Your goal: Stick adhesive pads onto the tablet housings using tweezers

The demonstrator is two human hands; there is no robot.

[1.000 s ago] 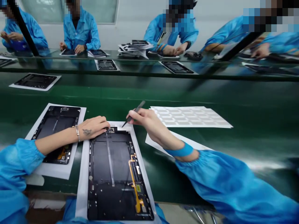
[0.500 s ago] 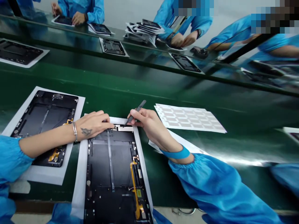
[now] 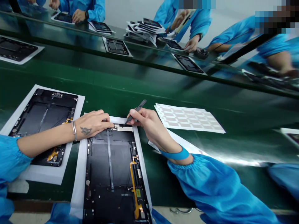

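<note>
An opened tablet [image 3: 100, 161], black inside with an orange ribbon cable [image 3: 133, 186], lies on white paper in front of me. My left hand [image 3: 95, 124] bends over its far left edge, one fingertip pressed down near the top; some fingertips are hidden. Dark tweezers [image 3: 137, 109] are pinched in my right hand [image 3: 149, 123], slanting down to the tablet. Their tip is at a pale strip [image 3: 127, 128] along the far edge; whether they grip it I cannot tell.
Another opened tablet [image 3: 58, 107] lies at left on paper. Sheets of grey labels [image 3: 189, 118] lie right of my hand. Across the raised ledge, co-workers in blue sleeves [image 3: 95, 12] handle tablets beside a stack of papered tablets [image 3: 144, 29].
My hands and the tweezers stay nearly in place, the tweezer tip shifting very slightly left. Across the ledge, a co-worker's hands have moved apart, one now raised.
</note>
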